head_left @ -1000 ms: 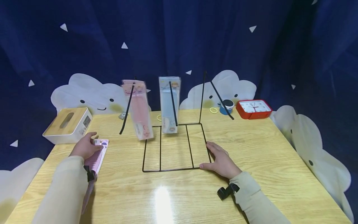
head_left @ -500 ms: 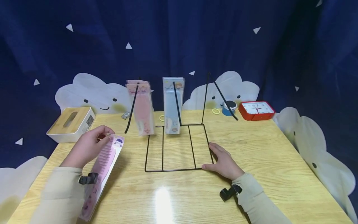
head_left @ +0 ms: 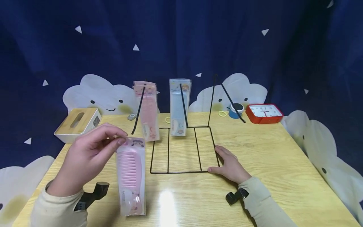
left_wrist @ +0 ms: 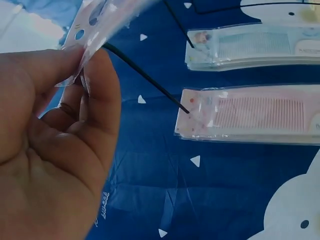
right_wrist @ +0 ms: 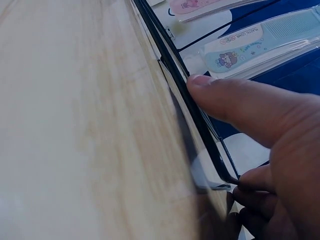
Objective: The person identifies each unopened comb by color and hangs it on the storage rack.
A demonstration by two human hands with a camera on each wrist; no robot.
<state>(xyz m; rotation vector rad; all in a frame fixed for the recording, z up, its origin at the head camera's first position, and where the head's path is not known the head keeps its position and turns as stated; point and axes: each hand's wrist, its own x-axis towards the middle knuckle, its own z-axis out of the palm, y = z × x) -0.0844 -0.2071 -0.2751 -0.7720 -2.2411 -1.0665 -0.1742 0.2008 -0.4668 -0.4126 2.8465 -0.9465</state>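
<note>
My left hand [head_left: 90,154] pinches the top of a packaged pink comb [head_left: 131,179] between thumb and fingers. The pack hangs upright above the table, left of a black wire display rack [head_left: 181,172]. In the left wrist view, a hole shows in the pack's clear top [left_wrist: 80,34]. Pink comb packs [head_left: 148,110] hang on the rack's left hook, blue comb packs [head_left: 176,107] on the middle one. The right hook [head_left: 233,102] carries nothing. My right hand [head_left: 231,167] holds the rack's front right base corner, thumb on the front bar [right_wrist: 200,122].
A tissue box [head_left: 77,124] with a wooden lid stands at the back left. Behind the rack are yellow rings [head_left: 222,113] and a small grey object [head_left: 131,117]. A blue and white round item [head_left: 236,111] and a red clock [head_left: 264,113] sit back right.
My left hand has lifted the packaged pink comb from the table's left side and brought it right, turning it upright. My right hand stays at the rack's corner.
</note>
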